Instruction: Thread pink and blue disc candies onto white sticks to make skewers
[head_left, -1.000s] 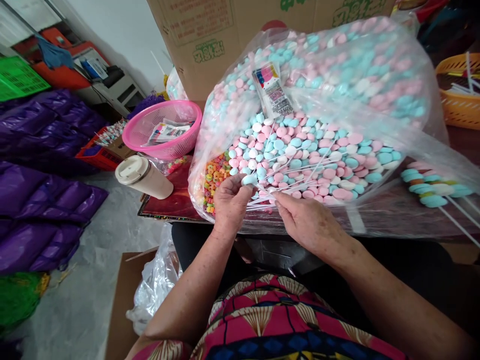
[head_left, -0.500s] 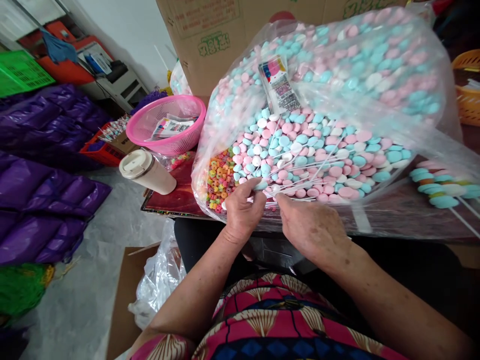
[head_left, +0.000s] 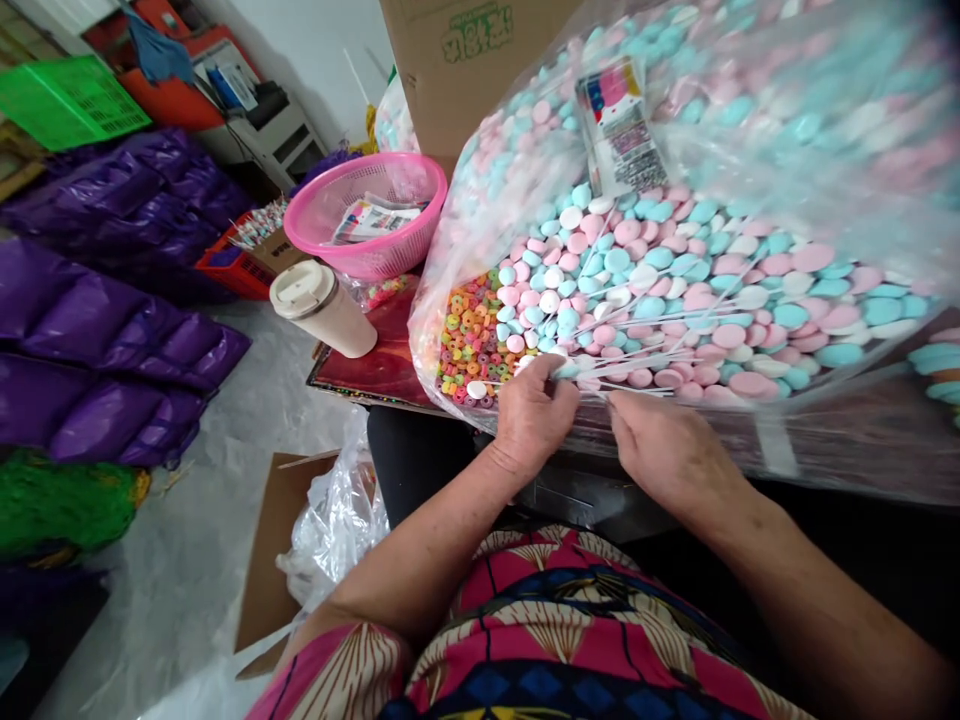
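My left hand (head_left: 534, 412) is closed in a pinch at the near edge of an open clear plastic bag (head_left: 429, 330), with a pale blue marshmallow (head_left: 568, 368) between thumb and forefinger. Just to its right, my right hand (head_left: 671, 445) is closed, its thumb and forefinger pinched on what looks like a thin white stick, mostly hidden. Pink, blue and white marshmallows (head_left: 656, 258) fill the bag, and several white sticks (head_left: 645, 350) lie over them. Small coloured ring candies (head_left: 469, 335) lie at the bag's left end. A printed packet (head_left: 621, 130) rests on the heap.
Left of the bag stand a pink basket (head_left: 365, 265) with printed packets and a lidded cup (head_left: 337, 318) near the table edge. Skewered marshmallows (head_left: 937, 360) lie at the far right. Below are an open carton (head_left: 259, 570) and purple bundles (head_left: 90, 385). A large cardboard box (head_left: 435, 100) stands behind.
The view has shifted, so the table and bag sit further right in it. Both hands stay low at the bag's near edge, still pinching, slightly further apart.
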